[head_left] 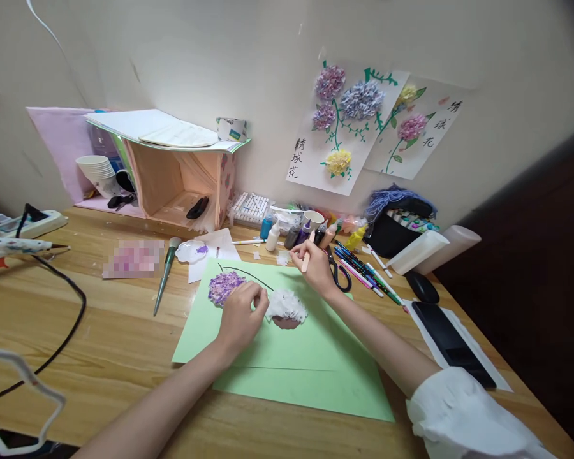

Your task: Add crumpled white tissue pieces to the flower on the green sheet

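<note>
My right hand point(314, 264) grips a wooden craft stick point(308, 253) upright over the back edge of the green paper point(296, 376). Just below the stick's lower end is a small whitish scrap point(283, 257). My left hand point(243, 312) is closed in a pinch above the paper, between two flower heads; whatever its fingertips hold is too small to make out. Partly behind that hand is a purple ruffled flower point(224, 286). To its right sits a white ruffled flower point(287, 306) with a bare brown base at its front. A dark curved stem line point(246, 270) joins the two.
Black scissors point(338, 271), several pens point(363, 271) and paint bottles point(306, 233) stand or lie behind the paper. A makeup-style brush point(166, 274) and a glue gun point(14, 248) with its cable are left. At right are a phone point(452, 344) and mouse point(421, 286).
</note>
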Demonstrator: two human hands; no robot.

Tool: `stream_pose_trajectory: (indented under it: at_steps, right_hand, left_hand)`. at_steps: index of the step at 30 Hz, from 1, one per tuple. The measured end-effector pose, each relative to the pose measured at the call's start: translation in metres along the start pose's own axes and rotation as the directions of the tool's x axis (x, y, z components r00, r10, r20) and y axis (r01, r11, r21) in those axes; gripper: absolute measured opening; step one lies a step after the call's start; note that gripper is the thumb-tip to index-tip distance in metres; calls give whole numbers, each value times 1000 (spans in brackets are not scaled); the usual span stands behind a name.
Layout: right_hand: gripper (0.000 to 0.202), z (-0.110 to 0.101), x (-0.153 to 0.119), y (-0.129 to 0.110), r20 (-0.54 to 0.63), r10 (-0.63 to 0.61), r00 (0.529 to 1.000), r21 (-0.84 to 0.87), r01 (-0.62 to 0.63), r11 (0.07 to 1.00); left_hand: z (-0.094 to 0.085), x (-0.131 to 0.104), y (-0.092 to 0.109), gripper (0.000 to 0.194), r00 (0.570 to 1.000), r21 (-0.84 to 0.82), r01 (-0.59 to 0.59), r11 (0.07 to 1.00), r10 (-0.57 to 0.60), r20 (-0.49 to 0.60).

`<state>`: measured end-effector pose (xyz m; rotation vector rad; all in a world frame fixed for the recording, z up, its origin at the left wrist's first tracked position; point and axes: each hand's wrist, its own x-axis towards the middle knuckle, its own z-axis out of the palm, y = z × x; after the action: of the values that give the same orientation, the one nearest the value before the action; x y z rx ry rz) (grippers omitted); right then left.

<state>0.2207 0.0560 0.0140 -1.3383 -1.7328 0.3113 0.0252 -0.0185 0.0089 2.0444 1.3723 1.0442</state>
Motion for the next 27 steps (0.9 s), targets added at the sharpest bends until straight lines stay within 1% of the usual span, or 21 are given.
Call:
stream_pose_trajectory:
  at_steps: [2,4,6,8,11,15,18,20,24,25,27]
  right_hand:
    - [31,-10,-8,-9,23,120,992,206,-122,971]
    - [35,-20,-19,-17,86,202,976,331,-219,918]
    - [38,-27,-34,-24,159,240,958,425,-286,859]
    - [38,-32,-53,-30,220,251,943,479,-329,814]
    - [35,-34,-81,-34,243,226,943,493,-321,809]
    - [33,-31,-106,-35,208,228,951,529,-306,791]
    - [31,-28,-116,-33,176,262,949,542,-315,779]
    - [30,-26,-120,-31,167,272,948,541,-319,778]
    - [28,-25,-126,-26,132,295,946,533,-319,783]
    - [26,-25,-127,-25,109,305,946,523,-316,792]
    - [22,-27,-129,-24,69,317,946,515,-306,801]
  left_hand:
    - [0,1,0,23,1000,-23,-11,1000,12,17]
    - [0,1,-1,18,999,-43,-30,999,31,26]
    - [2,1,0,17,998,-60,-44,997,46,42]
    - [4,-1,2,20,995,-89,-55,995,62,81]
    - [8,-5,10,22,983,-161,-70,984,95,156]
    - [15,-10,18,21,966,-213,-53,976,105,238]
    - [20,-12,18,24,957,-225,-29,974,92,276]
    - [22,-11,16,23,954,-222,-23,975,88,288]
    - [20,-10,13,19,947,-186,-37,982,94,306]
    - [18,-10,13,18,939,-179,-47,983,104,328]
    - [14,-9,13,16,907,-182,-51,982,122,402]
